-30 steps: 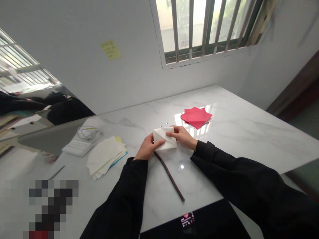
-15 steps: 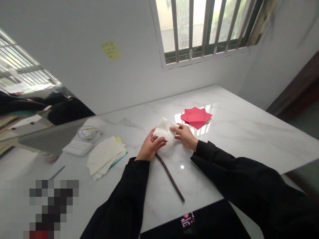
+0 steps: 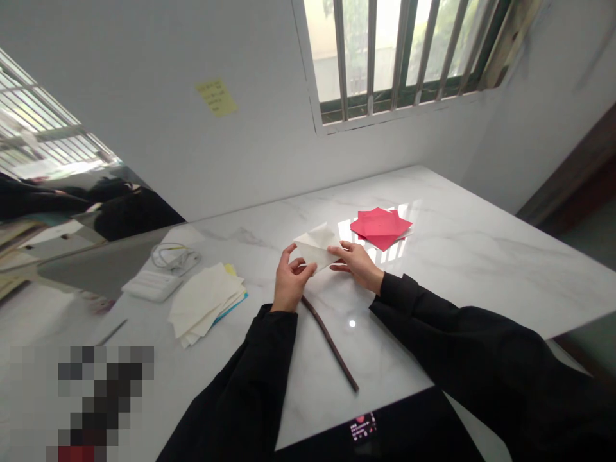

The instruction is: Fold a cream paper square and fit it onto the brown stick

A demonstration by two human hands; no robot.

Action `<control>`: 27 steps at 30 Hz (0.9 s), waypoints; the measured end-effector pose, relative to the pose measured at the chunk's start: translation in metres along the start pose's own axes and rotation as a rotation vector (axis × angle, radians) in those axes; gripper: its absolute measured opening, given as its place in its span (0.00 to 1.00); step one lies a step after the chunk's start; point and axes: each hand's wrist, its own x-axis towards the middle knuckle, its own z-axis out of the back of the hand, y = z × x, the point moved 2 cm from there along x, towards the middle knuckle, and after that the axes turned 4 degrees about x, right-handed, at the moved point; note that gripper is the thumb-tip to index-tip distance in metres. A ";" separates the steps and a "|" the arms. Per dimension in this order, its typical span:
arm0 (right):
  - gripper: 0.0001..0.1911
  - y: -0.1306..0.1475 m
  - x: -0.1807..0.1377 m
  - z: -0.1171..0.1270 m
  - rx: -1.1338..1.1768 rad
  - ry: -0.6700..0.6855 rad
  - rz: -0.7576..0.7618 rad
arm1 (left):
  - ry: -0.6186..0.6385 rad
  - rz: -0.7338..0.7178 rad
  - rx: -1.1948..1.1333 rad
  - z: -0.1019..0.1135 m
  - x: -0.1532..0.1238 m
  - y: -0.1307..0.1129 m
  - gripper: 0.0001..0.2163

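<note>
A white sheet of folded paper (image 3: 315, 244) is held just above the marble-patterned table, between both hands. My left hand (image 3: 291, 280) grips its lower left edge with the thumb and curled fingers. On the right side, my right hand (image 3: 357, 262) pinches the paper, thumb on top and fingers beneath. Part of the underside is hidden by the fingers. Below the hands a thin dark brown stick (image 3: 332, 344) lies slanted on the table. Red paper sheets (image 3: 382, 227) lie fanned in a pile behind my right hand.
To the left is a stack of off-white papers (image 3: 205, 298) with yellow and blue edges showing. Behind it are a white box-shaped object (image 3: 151, 286) and a coiled cable (image 3: 173, 256). A dark screen (image 3: 317, 436) sits at the near edge. A yellow note (image 3: 217, 97) sticks to the wall.
The white paper has been turned and tilted, its shape now flatter and wider. My left hand has shifted and rotated upright at the paper's edge. My right hand stays nearly in place.
</note>
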 end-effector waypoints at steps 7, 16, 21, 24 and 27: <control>0.16 -0.004 0.003 0.000 -0.113 0.042 0.010 | -0.037 -0.097 0.112 0.000 -0.003 -0.007 0.46; 0.28 -0.015 0.011 0.005 -0.233 0.120 0.087 | 0.015 -0.100 0.254 -0.001 -0.005 -0.009 0.28; 0.34 -0.021 0.017 0.010 -0.390 0.180 0.114 | 0.017 -0.078 0.176 0.002 -0.002 -0.010 0.29; 0.35 -0.019 0.018 0.014 -0.479 0.191 0.135 | -0.003 -0.071 0.138 0.005 0.000 -0.009 0.29; 0.33 -0.014 0.016 0.015 -0.554 0.211 0.210 | -0.046 -0.070 0.119 0.010 0.003 -0.006 0.28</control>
